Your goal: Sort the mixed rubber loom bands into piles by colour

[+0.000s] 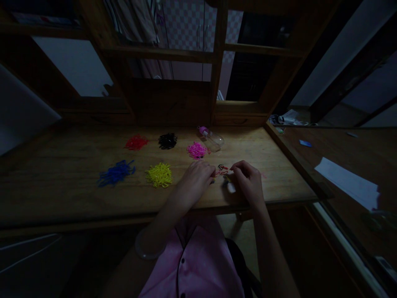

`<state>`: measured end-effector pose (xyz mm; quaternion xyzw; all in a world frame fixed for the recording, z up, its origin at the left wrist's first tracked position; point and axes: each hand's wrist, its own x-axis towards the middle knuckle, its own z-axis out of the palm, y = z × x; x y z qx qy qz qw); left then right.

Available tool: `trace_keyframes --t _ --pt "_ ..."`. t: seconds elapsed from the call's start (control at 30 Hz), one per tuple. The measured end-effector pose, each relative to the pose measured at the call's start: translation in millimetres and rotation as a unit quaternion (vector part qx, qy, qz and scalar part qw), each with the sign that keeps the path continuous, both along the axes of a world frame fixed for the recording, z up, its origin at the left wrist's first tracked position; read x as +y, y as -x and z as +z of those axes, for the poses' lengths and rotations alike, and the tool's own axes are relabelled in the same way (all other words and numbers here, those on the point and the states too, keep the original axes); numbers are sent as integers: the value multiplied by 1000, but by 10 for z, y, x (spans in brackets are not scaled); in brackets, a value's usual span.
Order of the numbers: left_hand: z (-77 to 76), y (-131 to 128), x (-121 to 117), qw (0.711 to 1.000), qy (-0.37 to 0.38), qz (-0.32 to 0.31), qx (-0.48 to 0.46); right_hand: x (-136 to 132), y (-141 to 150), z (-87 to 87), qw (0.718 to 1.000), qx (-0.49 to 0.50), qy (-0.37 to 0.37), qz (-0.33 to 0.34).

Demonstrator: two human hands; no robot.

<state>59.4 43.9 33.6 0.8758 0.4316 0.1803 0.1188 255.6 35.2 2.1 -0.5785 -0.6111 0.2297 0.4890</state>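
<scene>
My left hand (198,176) rests at the table's front, its fingers bent and pressed together beside a small mixed cluster of thin strips (222,172). The cluster shows red, pink and black pieces. From the other side my right hand (248,178) reaches in, thumb and forefinger pinched close to a red piece. What either hand holds is too small and dark to make out. Left of my hands lie a yellow heap (159,175) and a blue heap (116,173) of thin, rubbery-looking strips. Behind them are red (136,142), black (168,141) and pink (196,150) heaps.
A clear bottle with a pink cap (214,139) lies on its side behind the pink heap. Wooden shelving (173,101) closes off the back of the table (77,198). On the brown surface at right are white papers (349,182) and a small blue packet (305,143).
</scene>
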Motion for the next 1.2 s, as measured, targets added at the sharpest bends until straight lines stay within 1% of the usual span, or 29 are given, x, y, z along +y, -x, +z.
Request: trace_keyframes --t 0.2,0.4,0.57,0.77,0.87,0.97,1.07,1.2 --pt "1 11 0 1000 0 -25 14 7 -8 -20 1000 4 -6 -8" --pt "-43 6 4 997 28 -46 -50 12 -14 -34 1000 5 1 -6" --pt "-84 35 28 996 54 -47 -45 1 -13 -22 1000 -3 4 -2" --pt "-42 100 10 998 41 -56 1 6 -6 -18 1000 -3 -4 2" --pt "-40 138 17 997 29 -70 16 11 -8 -21 1000 -6 -4 2" --pt "-59 175 40 996 35 -82 2 11 -8 -19 1000 -10 -1 -3" --pt "-58 213 57 996 36 -77 -13 9 -3 -11 1000 -15 1 0" --pt "27 262 60 996 50 -66 -21 7 -3 -6 1000 -18 3 8"
